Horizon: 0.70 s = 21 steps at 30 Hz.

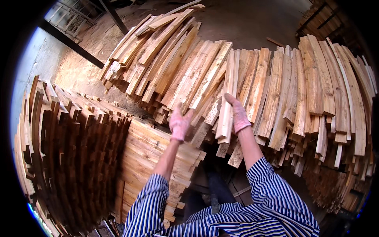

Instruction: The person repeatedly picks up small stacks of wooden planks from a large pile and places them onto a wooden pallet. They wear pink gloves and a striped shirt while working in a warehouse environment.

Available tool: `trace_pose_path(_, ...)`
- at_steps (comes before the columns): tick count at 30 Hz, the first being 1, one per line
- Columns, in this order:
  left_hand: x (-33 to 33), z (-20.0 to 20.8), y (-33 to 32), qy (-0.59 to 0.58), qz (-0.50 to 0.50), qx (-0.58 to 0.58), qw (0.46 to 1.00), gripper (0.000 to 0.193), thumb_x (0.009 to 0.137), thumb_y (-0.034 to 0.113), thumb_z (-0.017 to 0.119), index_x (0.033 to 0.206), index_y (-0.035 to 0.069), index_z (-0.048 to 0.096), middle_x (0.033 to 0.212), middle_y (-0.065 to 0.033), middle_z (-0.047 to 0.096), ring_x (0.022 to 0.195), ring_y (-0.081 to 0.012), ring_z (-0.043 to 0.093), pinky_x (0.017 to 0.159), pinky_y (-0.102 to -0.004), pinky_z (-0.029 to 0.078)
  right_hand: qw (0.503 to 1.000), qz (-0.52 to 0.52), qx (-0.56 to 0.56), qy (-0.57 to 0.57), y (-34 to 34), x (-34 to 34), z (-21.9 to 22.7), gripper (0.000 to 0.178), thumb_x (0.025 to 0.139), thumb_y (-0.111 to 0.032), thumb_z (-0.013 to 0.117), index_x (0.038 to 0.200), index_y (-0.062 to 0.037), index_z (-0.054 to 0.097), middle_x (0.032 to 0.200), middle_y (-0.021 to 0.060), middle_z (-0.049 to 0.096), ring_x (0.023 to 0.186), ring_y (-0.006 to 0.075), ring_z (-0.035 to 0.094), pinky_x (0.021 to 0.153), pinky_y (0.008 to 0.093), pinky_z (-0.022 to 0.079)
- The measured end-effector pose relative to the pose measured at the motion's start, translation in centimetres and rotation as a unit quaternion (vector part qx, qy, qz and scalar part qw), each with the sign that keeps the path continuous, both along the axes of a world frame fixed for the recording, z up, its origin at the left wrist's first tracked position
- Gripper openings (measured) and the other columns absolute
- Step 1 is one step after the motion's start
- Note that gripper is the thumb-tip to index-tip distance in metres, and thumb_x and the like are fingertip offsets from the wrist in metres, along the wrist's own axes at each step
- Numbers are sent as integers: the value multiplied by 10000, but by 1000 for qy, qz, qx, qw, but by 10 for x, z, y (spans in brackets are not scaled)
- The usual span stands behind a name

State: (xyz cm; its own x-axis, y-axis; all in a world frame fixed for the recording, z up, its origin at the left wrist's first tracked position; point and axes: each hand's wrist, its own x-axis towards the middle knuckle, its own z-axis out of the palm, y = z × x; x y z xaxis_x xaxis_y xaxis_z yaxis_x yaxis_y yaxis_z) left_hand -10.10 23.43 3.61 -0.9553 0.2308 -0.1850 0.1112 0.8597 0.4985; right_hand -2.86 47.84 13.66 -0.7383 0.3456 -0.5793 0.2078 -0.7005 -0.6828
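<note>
My right hand [238, 113], in a pink glove, grips a pale wooden slat [227, 98] that stands out from a big loose pile of slats [276, 91] in front of me. My left hand [179, 122], also in a pink glove, is raised beside it with fingers apart, touching the ends of neighbouring slats [197, 85] in the pile. Both forearms wear blue and white striped sleeves.
A neat stack of slats [154, 154] stands at my lower left, with a darker stacked block [71, 146] further left. Sawdust covers the floor [87, 55] at the back left. More timber [319, 19] lies at the top right.
</note>
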Motion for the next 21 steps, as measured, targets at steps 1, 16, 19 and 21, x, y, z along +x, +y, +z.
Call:
trace_pose_path(1,-25,-16,-16,50,7,-147,988,943,895,735,599,1581,150,323,1527,-66,534,838,-205,719,574,-353,585,998,20,-53,-3,-2,1,-5,806,902,-258,786,1541,-26,352,1179,198,703,788,251,738,621,342,663)
trace_pose_path(16,-105,39,63,-31,-166,41,985,491,874,166,664,1343,29,613,1171,-232,713,1043,-309,716,896,-384,574,889,-98,-375,244,72,49,-91,567,1036,-239,605,1463,79,411,1302,294,603,750,181,712,554,259,598)
trace_pose_path(19,-95,20,60,-207,-181,87,957,611,922,243,695,1481,108,489,1249,-246,675,1035,-363,711,903,-418,579,905,-22,-340,254,34,39,-28,526,987,-340,689,1329,39,562,1123,170,721,885,246,739,737,333,657)
trace_pose_path(21,-61,-10,76,-15,-217,-118,969,917,835,303,817,1588,124,326,1496,-253,461,1193,-386,611,949,-470,557,936,-62,-284,200,29,38,-19,489,961,-444,698,1197,-21,634,966,107,733,775,212,738,666,289,644)
